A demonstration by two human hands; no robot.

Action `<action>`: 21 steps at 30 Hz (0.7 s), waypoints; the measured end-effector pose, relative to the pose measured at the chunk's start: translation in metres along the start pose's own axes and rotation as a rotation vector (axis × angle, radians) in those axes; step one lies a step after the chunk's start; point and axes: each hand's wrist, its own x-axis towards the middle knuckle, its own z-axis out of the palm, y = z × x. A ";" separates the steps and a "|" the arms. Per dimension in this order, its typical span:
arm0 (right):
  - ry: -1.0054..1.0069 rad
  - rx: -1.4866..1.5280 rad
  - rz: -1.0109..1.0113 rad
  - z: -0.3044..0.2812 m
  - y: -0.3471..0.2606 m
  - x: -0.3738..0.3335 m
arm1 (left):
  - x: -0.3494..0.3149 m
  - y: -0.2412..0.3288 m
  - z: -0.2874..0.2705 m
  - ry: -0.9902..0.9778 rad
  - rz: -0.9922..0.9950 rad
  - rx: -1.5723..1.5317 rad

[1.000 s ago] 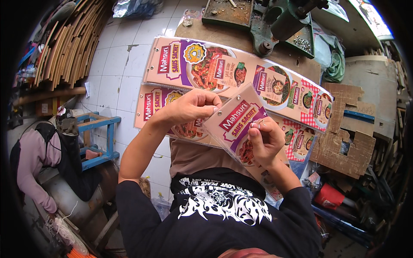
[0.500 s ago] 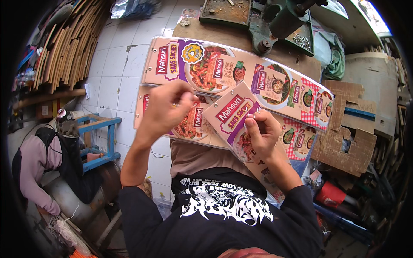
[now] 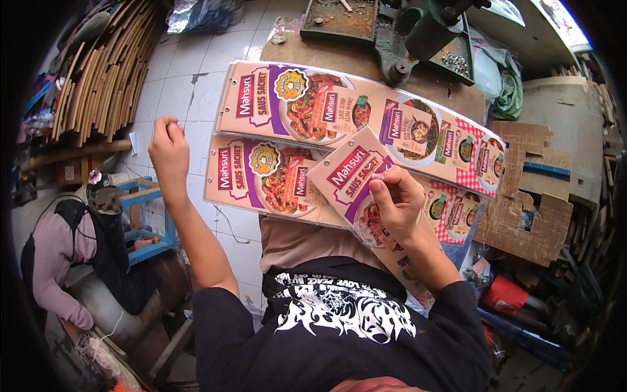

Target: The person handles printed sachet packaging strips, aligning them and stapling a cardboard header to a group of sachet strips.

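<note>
My right hand (image 3: 400, 199) is closed over a tilted printed plastic banner (image 3: 356, 171), its thumb and fingertips pinched on a thin white strand. Off to the left, above the tiled floor, my left hand (image 3: 170, 153) is raised with its fingers curled in; anything inside them is too small to make out. Two more printed banners lie beneath the tilted one. The far banner (image 3: 261, 98) has metal eyelets along its left edge, and the near banner (image 3: 261, 173) partly overlaps under it. All carry pictures of food dishes on a peach ground.
A green metal press (image 3: 428, 36) stands at the far side, flanked by trays; the right tray (image 3: 455, 63) holds small metal pieces. Cut cardboard (image 3: 522, 222) lies at right. A blue frame (image 3: 153, 225) and stacked wood strips (image 3: 108, 72) are at left.
My left hand has swung left and away from the banners, uncovering the near banner's left part. My right hand stays almost in place on the tilted banner.
</note>
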 end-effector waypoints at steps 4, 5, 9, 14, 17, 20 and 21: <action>0.011 -0.007 -0.010 0.002 0.000 0.000 | -0.031 0.037 0.009 0.161 0.282 -0.137; 0.025 0.016 -0.011 0.002 -0.001 0.000 | -0.043 0.051 0.009 0.089 0.294 -0.216; 0.026 0.015 -0.022 0.001 0.000 -0.001 | -0.082 0.099 0.023 -0.250 0.335 -0.458; 0.015 -0.003 -0.030 -0.002 0.000 -0.005 | -0.103 0.127 0.040 -0.481 0.267 -0.555; 0.034 0.033 -0.032 0.001 -0.005 -0.006 | -0.103 0.141 0.041 -0.629 0.222 -0.606; 0.010 0.023 -0.076 -0.004 -0.003 -0.007 | -0.097 0.146 0.048 -0.743 0.104 -0.663; 0.011 0.025 -0.077 -0.003 -0.005 -0.007 | -0.094 0.145 0.051 -0.743 0.106 -0.661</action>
